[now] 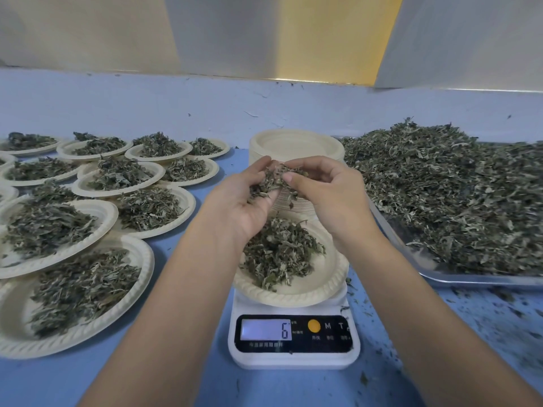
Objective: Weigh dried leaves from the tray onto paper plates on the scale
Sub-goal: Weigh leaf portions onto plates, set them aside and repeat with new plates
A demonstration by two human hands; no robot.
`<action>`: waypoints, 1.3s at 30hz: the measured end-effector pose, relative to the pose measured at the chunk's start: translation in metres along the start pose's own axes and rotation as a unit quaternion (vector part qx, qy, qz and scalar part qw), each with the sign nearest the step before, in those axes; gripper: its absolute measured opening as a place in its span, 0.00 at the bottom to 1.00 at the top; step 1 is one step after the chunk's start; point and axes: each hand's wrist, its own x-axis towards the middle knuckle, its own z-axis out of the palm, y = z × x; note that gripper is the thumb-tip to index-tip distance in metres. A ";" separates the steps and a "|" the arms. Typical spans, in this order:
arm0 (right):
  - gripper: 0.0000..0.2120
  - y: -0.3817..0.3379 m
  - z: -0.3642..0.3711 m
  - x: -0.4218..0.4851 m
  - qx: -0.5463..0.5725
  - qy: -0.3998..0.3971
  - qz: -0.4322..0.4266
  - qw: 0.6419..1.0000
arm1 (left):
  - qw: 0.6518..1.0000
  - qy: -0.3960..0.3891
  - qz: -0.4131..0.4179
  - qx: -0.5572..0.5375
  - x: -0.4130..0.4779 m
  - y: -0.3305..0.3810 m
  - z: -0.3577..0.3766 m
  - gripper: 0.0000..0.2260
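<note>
Over the cream paper plate point(293, 295) on our white digital scale point(293, 358), our left hand point(249, 204) cups crumpled grey-green dried leaves point(274, 179). Our right hand point(327, 190) pinches some with curled fingers. They look featherlight and brittle, so we pinch loosely.

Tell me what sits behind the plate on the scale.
A stack of empty paper plates. The left hand and right hand, holding leaves, cover much of its side; its base is hidden.

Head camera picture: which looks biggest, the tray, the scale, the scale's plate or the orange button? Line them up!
1. tray, though partly cut off
2. plate and scale: too close, the plate hides some scale
3. button
</note>
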 end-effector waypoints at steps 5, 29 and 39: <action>0.10 0.001 -0.007 0.003 -0.025 0.010 0.015 1.000 | 0.999 0.018 0.011 -0.038 0.000 0.007 -0.004 0.14; 0.06 -0.003 -0.013 0.001 -0.130 -0.052 0.025 0.990 | 1.000 0.014 -0.001 -0.006 0.005 0.004 -0.006 0.11; 0.13 -0.006 0.009 -0.008 -0.103 -0.065 -0.070 0.990 | 0.997 -0.026 0.031 0.070 0.004 -0.009 0.002 0.15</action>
